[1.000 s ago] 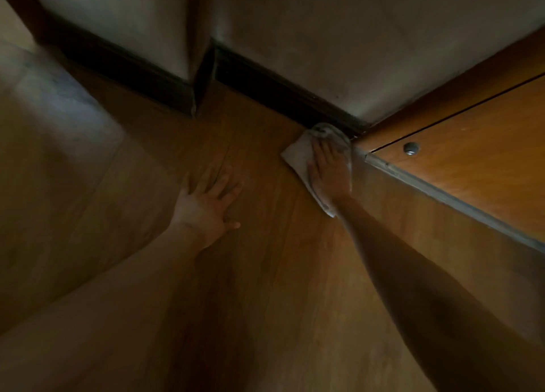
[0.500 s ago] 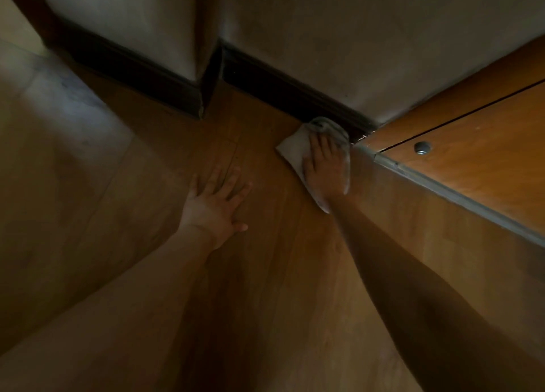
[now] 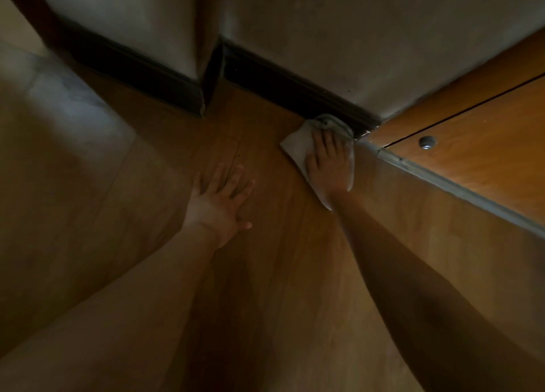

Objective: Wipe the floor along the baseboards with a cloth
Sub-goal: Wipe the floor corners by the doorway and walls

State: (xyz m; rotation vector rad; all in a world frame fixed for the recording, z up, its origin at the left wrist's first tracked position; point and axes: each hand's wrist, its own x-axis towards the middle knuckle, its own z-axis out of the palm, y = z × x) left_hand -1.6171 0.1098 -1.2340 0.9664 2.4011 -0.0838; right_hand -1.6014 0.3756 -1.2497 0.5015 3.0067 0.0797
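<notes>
A white cloth [image 3: 296,142] lies flat on the wooden floor [image 3: 280,244], its far edge bunched against the dark baseboard [image 3: 295,87] where the wall meets a door frame. My right hand [image 3: 328,164] presses down on the cloth with straight fingers pointing at the baseboard. My left hand [image 3: 221,202] rests flat on the bare floor to the left of the cloth, fingers spread, holding nothing.
A wall corner juts out at the upper left, with a dark baseboard [image 3: 141,73] round it. At the right stands a wooden door [image 3: 477,155] with a metal stud [image 3: 427,142] and a metal strip [image 3: 460,185] along its bottom edge.
My right hand has kept pressing the cloth in the corner by the door frame. My left hand has stayed planted on the floor. The view has shifted a little.
</notes>
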